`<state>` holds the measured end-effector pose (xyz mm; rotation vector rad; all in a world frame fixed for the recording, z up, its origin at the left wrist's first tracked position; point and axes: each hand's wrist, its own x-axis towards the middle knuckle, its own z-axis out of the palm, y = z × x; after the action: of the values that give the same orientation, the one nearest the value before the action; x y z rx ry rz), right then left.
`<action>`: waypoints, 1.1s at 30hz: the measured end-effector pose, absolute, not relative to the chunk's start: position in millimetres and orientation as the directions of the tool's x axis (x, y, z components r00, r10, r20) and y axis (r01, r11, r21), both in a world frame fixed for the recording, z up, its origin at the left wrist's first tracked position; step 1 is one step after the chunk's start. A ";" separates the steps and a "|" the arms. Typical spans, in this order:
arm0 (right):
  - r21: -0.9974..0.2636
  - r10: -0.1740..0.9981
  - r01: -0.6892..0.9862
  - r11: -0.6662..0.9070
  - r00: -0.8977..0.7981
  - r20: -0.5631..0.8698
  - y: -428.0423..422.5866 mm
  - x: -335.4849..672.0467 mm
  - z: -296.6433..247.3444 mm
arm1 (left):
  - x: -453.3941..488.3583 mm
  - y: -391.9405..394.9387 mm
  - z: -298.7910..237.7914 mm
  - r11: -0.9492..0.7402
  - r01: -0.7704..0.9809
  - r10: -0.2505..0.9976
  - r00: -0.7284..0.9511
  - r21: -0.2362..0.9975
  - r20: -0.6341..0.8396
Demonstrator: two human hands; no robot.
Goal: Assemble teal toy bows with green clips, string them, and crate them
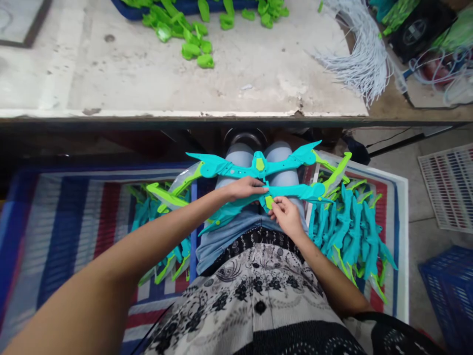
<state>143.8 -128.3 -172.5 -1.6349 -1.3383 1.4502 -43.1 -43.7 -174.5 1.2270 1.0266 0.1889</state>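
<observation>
Two bow-shaped turquoise plastic toy parts with lime-green ends lie across the lap, one in front of the other. The far toy part (236, 170) has a small yellow-green inset at its centre and is untouched by my fingers. My left hand (247, 188) is closed on the middle of the near toy part (301, 191), its fingers pressed on the central joint. At that part's lower centre is a yellow-green inset (269, 201). My right hand (286, 214) pinches at its edge, fingers curled together; the fingertips partly hide the contact.
Stacks of similar toy parts fill a white-rimmed crate (405, 236) on the right and a blue crate (33, 170) on the left. On the worktable (148, 88) ahead lie loose lime-green pieces (190, 39) and a bundle of white cords (364, 64).
</observation>
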 end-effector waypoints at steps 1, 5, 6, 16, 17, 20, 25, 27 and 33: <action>-0.884 0.948 0.405 -0.235 -0.105 -0.301 -126.6 148.1 -168.2 | -43.3 -43.4 -174.9 0.372 0.397 0.626 0.560 0.839 -0.543; -0.631 0.909 0.715 0.302 -0.416 -0.036 -107.0 169.6 -143.8 | -44.3 -41.3 -176.6 0.322 0.453 0.621 0.561 0.831 -0.547; -0.550 0.853 0.722 0.419 -0.520 -0.032 -99.7 173.2 -138.2 | -44.3 -40.6 -176.8 0.320 0.456 0.614 0.568 0.831 -0.548; -0.298 0.494 0.495 0.816 -0.866 -0.085 -65.4 158.3 -134.7 | -44.3 -40.9 -173.4 0.375 0.369 0.597 0.605 0.850 -0.526; -0.318 0.499 0.491 0.811 -0.864 -0.062 -65.9 158.9 -136.2 | -44.6 -40.9 -173.5 0.381 0.363 0.598 0.605 0.850 -0.526; -0.408 0.538 0.497 0.766 -0.843 -0.016 -67.0 161.8 -139.0 | -44.5 -40.8 -175.4 0.390 0.348 0.601 0.606 0.853 -0.522; -0.515 0.616 0.529 0.675 -0.788 -0.001 -69.7 159.2 -148.5 | -43.4 -40.9 -179.6 0.372 0.361 0.604 0.605 0.855 -0.518; -0.516 0.674 0.560 0.648 -0.737 0.046 -73.9 157.3 -155.5 | -43.6 -41.1 -180.2 0.367 0.371 0.608 0.598 0.853 -0.522; -0.488 0.630 0.492 0.721 -0.759 0.165 -84.3 167.4 -162.1 | -44.0 -42.0 -178.9 0.402 0.359 0.605 0.586 0.842 -0.538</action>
<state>167.4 -84.3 -162.1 -0.8763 -2.6065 0.6077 -44.0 -42.0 -178.9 1.1988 0.9914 0.1933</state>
